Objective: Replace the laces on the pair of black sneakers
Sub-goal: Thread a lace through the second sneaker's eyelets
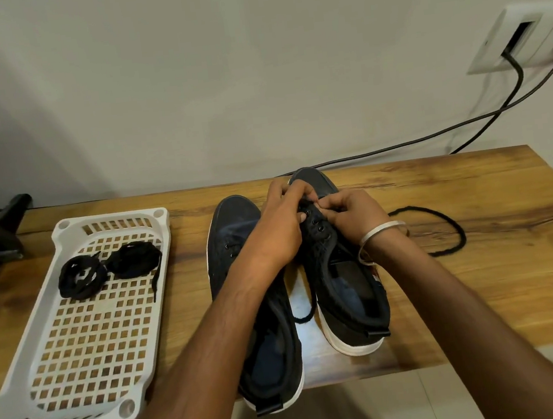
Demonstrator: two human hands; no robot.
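Note:
Two black sneakers with white soles stand side by side on the wooden table, toes pointing away. The left sneaker (236, 234) has bare eyelets. Both hands work at the front eyelets of the right sneaker (350, 290). My left hand (281, 222) curls over its toe end and my right hand (355, 214) pinches a black lace at the eyelets. One end of that lace (442, 225) loops out over the table to the right, the other (306, 314) trails between the shoes. A silver bangle (379, 232) sits on my right wrist.
A white perforated plastic tray (86, 334) lies at the left with two bundles of black laces (109, 268) in its far end. Behind the table is a wall with a socket plate (520, 36) and two black cables (465, 122). The table's front edge runs under the shoes' heels.

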